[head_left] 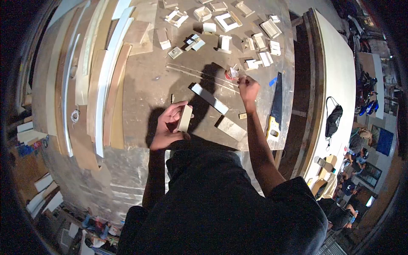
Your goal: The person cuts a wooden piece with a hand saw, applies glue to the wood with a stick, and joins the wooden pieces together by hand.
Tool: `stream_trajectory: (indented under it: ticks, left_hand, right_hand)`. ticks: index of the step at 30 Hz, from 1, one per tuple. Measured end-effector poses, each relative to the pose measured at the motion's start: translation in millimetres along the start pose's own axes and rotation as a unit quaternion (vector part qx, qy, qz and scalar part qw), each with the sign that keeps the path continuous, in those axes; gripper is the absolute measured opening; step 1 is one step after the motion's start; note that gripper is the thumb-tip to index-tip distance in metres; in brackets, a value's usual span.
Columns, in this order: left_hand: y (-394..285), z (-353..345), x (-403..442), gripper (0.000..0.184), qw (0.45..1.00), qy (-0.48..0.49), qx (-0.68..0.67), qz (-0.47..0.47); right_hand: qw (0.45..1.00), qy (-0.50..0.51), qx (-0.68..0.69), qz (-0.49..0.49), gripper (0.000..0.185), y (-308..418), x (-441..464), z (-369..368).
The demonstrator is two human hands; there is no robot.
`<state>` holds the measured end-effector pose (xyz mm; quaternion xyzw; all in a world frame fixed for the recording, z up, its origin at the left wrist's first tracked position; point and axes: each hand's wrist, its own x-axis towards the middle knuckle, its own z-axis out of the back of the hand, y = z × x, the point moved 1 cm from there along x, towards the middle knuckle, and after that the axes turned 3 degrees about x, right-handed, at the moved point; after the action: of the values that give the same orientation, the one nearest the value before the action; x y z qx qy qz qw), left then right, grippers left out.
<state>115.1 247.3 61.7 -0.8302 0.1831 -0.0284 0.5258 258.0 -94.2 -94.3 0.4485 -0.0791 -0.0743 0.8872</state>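
Note:
In the head view my left hand (166, 129) is wrapped round a small pale wooden block (184, 119), held up over the near part of the table. My right hand (249, 88) is closed, fingertips together, beside a small clear plastic packet or tub with red on it (231, 74). What those fingertips hold, if anything, is too small to make out. Between the hands lies a wooden strip with a white face (210, 99). Nearer to me are a flat wooden piece (231, 128) and a little wood offcut (242, 115).
A handsaw (276, 106) lies right of my right arm. Several small wooden assemblies (227, 21) cover the far table. Long boards (100, 85) line the left side, thin sticks (202, 77) the middle. A black drawstring pouch (334, 121) lies on a pale panel (335, 63); people sit beyond.

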Motion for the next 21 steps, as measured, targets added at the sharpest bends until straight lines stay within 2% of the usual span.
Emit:
stream_trajectory:
  ticks: [4,12,15,21]
  left_hand:
    - [4,1,4,0.110,1.000,0.001,-0.016,0.010]
    - [6,-1,6,0.109,1.000,0.013,-0.002,0.009]
    - [7,0,6,0.108,1.000,0.025,0.006,0.002]
    - [6,0,2,0.107,1.000,0.018,-0.012,0.013]
  right_hand:
    - [1.000,-0.009,0.017,-0.011,0.028,-17,3,-4]
    - [0.990,-0.023,-0.133,0.040,0.021,9,2,3]
    - [0.994,-0.057,-0.073,0.058,0.017,8,3,1]
    - [0.993,-0.035,-0.096,0.058,0.014,17,2,7]
